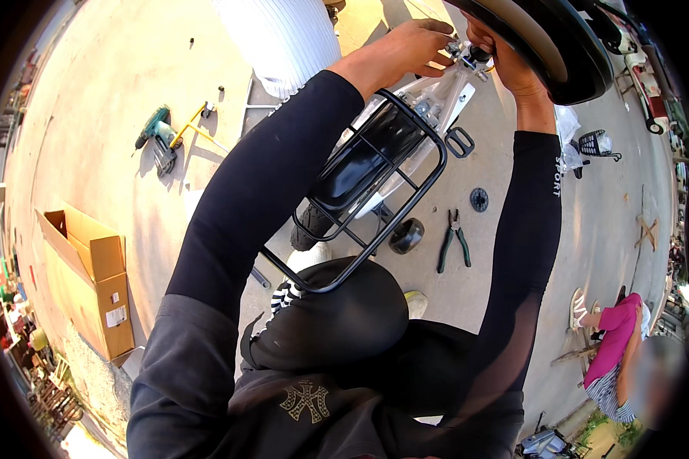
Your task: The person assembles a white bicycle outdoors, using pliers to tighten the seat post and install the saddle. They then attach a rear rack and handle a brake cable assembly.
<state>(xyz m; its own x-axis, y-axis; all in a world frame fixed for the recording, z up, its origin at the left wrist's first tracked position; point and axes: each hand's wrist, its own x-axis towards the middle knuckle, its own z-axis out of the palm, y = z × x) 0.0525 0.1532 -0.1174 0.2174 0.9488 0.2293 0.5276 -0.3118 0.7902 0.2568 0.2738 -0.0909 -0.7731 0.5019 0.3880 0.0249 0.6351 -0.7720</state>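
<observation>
Both hands work at twelve o'clock on a white bicycle frame (436, 96). The left hand (406, 47) pinches a small fitting (458, 49); the right hand (497, 57) grips beside it. Pliers (453, 239) lie at four o'clock. A finger slip could likely drop the fitting.

An open cardboard box (92, 279) is seen at the left, a green power tool (157, 134) farther off, pliers (453, 239) at the right.

Long black sleeves, white lettering on right sleeve (556, 177), dark grey hoodie with gold emblem (305, 400)
</observation>
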